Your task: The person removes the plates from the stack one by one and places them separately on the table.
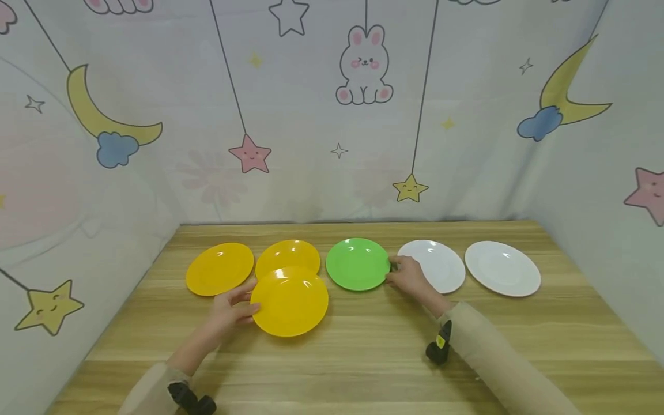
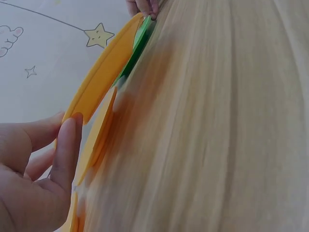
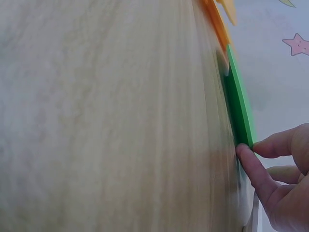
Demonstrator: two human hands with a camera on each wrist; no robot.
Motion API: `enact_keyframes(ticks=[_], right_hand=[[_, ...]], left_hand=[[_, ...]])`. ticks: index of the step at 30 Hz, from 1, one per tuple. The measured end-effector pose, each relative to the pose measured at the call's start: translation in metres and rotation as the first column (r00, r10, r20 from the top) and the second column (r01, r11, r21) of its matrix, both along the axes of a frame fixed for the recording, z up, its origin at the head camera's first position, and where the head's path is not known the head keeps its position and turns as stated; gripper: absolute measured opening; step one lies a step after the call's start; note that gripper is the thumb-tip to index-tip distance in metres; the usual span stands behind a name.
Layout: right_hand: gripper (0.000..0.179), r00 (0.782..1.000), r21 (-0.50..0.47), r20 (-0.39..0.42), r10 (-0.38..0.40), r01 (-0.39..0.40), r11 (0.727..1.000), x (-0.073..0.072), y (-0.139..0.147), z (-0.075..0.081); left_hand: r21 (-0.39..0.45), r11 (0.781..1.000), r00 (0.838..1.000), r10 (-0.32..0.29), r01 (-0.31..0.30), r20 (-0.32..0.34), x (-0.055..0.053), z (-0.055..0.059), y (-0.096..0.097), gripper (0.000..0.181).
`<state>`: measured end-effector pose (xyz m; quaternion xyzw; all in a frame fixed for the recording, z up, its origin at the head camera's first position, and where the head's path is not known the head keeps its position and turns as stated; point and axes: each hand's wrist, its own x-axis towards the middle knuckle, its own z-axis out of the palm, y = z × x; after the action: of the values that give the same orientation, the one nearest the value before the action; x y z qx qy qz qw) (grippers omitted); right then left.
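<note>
My left hand (image 1: 226, 314) pinches the left rim of a yellow plate (image 1: 289, 302) between thumb and fingers. In the left wrist view that plate (image 2: 104, 72) is held off the table, tilted, with a shadow under it. It partly hides a second yellow plate (image 1: 288, 255) lying behind it. My right hand (image 1: 408, 276) has thumb and finger at the right rim of a green plate (image 1: 358, 264), pinching its edge in the right wrist view (image 3: 240, 106). The green plate is at or very near the table top.
Another yellow plate (image 1: 220, 269) lies at the far left of the wooden table (image 1: 353, 369). Two white plates lie on the right: one (image 1: 438, 265) partly behind my right hand, the other (image 1: 502, 268) farther right. A patterned cloth (image 1: 311, 127) hangs along the table's back edge and sides.
</note>
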<state>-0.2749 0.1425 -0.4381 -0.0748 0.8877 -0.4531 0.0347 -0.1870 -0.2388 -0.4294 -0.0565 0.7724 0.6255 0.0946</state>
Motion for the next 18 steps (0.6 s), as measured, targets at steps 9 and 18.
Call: enact_keyframes(ticks=[9,18], right_hand=[[0.054,0.999,-0.014,0.042,-0.007,0.007,1.0,-0.003,-0.001,0.0],[0.053,0.999,0.002,0.038,-0.005,0.005,1.0,-0.001,-0.001,0.002]], left_hand=[[-0.025,0.998,0.998,-0.065,0.065,0.014,0.009,0.005,-0.026,0.066],[-0.034,0.993,0.993,-0.113,0.114,0.024,0.012,0.001,-0.04,0.068]])
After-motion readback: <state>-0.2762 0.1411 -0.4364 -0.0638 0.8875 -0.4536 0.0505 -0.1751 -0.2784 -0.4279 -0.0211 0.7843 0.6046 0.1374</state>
